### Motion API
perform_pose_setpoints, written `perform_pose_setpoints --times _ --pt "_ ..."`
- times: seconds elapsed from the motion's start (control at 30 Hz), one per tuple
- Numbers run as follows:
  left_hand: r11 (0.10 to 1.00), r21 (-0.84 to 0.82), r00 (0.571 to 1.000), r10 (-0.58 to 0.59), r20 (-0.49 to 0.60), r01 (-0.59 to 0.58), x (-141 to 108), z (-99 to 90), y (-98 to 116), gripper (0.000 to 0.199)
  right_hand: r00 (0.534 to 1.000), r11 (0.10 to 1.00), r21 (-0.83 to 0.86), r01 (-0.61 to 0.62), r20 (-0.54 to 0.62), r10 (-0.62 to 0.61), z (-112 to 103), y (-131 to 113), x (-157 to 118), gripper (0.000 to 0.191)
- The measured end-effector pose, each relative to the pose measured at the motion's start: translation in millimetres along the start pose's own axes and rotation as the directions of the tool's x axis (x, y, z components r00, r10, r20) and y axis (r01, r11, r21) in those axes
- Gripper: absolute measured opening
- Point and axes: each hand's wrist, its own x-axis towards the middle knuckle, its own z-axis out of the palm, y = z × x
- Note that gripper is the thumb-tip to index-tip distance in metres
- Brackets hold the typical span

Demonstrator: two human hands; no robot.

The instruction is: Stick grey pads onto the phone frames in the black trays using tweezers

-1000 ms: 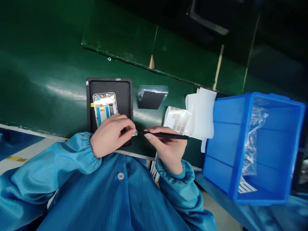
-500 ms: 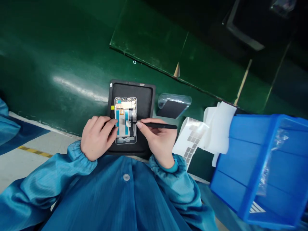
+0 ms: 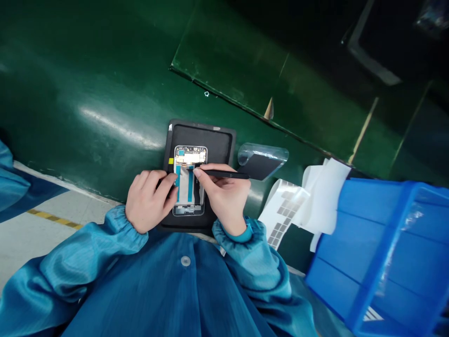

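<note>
An opened smartphone [image 3: 184, 185] with its circuit board, blue strips and a black flex strip exposed lies in a black tray [image 3: 217, 135]. My left hand [image 3: 149, 201] rests at the phone's left side, its curled index finger and thumb holding that edge. Pinched in my right hand [image 3: 229, 199] is a pair of black tweezers [image 3: 228, 174], pointing left. Their tip is over the phone's upper middle, just below the board. Whether the tip grips anything is too small to tell.
Right of the tray lie a dark sheet with curled clear film [image 3: 261, 164], a white label sheet [image 3: 282, 213] and white foam sheets [image 3: 321, 196]. A blue bin [image 3: 351, 224] stands at far right. A raised green board edge [image 3: 224, 100] crosses behind. Another person's sleeve [image 3: 12, 182] shows at left.
My right hand has moved the tweezers' tip up the phone, from its middle toward the board. The pale piece at the tip earlier is not distinguishable. The camera view has shifted slightly.
</note>
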Motion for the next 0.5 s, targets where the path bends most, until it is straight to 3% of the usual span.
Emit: perform_pose_setpoints --times 0.5 --pt "1.0 0.003 0.999 0.003 0.04 -0.004 3.2 -3.6 1.5 0.024 1.0 0.997 -0.069 -0.02 0.02 0.021 -0.7 1.8 2.5 0.012"
